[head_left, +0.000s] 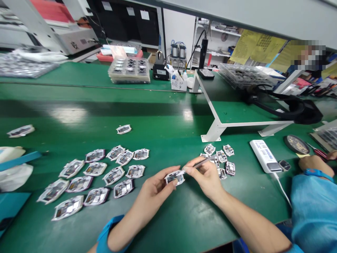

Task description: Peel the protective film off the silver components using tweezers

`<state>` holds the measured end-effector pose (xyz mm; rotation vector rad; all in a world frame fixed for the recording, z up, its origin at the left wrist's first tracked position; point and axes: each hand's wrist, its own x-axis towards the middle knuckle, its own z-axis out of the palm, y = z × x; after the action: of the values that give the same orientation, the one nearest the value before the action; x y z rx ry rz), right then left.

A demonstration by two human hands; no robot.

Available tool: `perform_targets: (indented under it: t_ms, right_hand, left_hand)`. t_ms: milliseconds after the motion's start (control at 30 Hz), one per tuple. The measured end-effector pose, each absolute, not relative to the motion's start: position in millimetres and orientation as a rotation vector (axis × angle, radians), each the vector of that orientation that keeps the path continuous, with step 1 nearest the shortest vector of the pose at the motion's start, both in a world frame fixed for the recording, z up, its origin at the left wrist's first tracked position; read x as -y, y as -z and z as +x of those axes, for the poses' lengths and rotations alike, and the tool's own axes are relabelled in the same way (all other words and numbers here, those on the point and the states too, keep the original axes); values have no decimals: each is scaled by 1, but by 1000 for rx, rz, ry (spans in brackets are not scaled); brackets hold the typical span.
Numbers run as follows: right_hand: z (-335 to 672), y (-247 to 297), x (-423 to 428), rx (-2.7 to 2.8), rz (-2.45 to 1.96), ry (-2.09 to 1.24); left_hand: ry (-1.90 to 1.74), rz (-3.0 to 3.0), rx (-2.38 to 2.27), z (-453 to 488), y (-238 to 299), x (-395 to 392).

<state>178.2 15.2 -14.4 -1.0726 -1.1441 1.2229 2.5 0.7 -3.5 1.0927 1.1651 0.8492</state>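
- Left hand closed on a small circuit module, lower middle of the frame
- Right hand gripping tweezers, tip at the module
- Other modules in groups on the green table, both sides

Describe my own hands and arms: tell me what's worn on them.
The left hand and right hand are bare, with no gloves, rings or watch showing. The forearms are bare too. A blue sleeve ends on the left forearm; the right sleeve barely shows at the frame's lower edge.
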Motion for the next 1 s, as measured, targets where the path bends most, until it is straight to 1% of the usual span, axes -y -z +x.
perform_targets:
  t_ms: [633, 1000]
  right_hand:
    - [180, 9, -12, 1277, -1090, -1122]
    - [177, 8, -11, 1335, -1166, -1013]
  left_hand:
    - [-843, 1071, -1135, 1, 13, 1]
    - [-876, 1080, -1248, 9, 0, 1]
